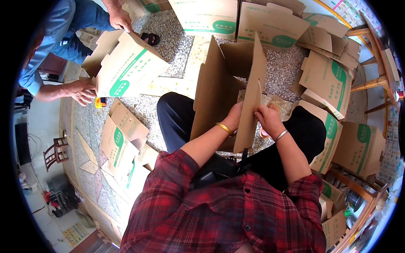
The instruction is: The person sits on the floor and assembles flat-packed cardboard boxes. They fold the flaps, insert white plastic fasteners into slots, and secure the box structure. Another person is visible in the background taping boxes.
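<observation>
1. Far left, another person (63, 38) in blue holds a green-marked box (126, 67) over the floor (173, 38).
2. The left hand (233, 117) grips a flap of the open brown box (225, 84), which stands between the knees.
3. The right hand (266, 119) pinches the same flap's edge, with a tape roll (265, 134) just under it.
4. Flat boxes (327, 80) lie piled on the right.

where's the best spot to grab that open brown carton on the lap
Probably by the near upright flap, pinched from both sides: it stands free on edge facing the person, where the left hand and right hand already meet it.
</observation>
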The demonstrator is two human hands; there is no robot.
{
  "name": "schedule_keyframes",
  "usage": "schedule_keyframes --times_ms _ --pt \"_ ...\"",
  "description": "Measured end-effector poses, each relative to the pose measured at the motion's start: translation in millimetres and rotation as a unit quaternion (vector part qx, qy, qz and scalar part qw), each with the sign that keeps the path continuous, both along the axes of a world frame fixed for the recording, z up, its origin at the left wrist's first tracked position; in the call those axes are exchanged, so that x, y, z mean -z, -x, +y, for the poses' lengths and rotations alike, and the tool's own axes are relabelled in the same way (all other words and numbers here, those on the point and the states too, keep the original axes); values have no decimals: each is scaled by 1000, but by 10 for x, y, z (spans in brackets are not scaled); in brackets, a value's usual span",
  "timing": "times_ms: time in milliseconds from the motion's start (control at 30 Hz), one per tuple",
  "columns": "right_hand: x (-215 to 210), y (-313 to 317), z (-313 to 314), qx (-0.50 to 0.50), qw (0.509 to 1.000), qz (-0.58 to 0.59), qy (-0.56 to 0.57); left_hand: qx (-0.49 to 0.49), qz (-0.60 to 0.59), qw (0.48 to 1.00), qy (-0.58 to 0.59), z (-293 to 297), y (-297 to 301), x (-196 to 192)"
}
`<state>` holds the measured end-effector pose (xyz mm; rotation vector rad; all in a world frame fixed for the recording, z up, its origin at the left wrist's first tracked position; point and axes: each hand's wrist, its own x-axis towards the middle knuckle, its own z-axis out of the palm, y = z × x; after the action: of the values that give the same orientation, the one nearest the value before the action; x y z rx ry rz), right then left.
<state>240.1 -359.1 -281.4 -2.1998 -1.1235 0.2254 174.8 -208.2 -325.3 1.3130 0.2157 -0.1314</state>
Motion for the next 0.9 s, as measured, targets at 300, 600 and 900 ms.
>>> schedule_keyframes --times_ms 300,600,900 --pt "-128 94 -1 44 998 38 -12 -32 18 996 -86 -103 -77 378" --pt "-101 80 -257 57 996 72 -5 -6 -21 964 -265 -258 -27 -135" --pt "10 151 -283 118 988 103 -8 -76 -27 988 -128 -188 73 -123"
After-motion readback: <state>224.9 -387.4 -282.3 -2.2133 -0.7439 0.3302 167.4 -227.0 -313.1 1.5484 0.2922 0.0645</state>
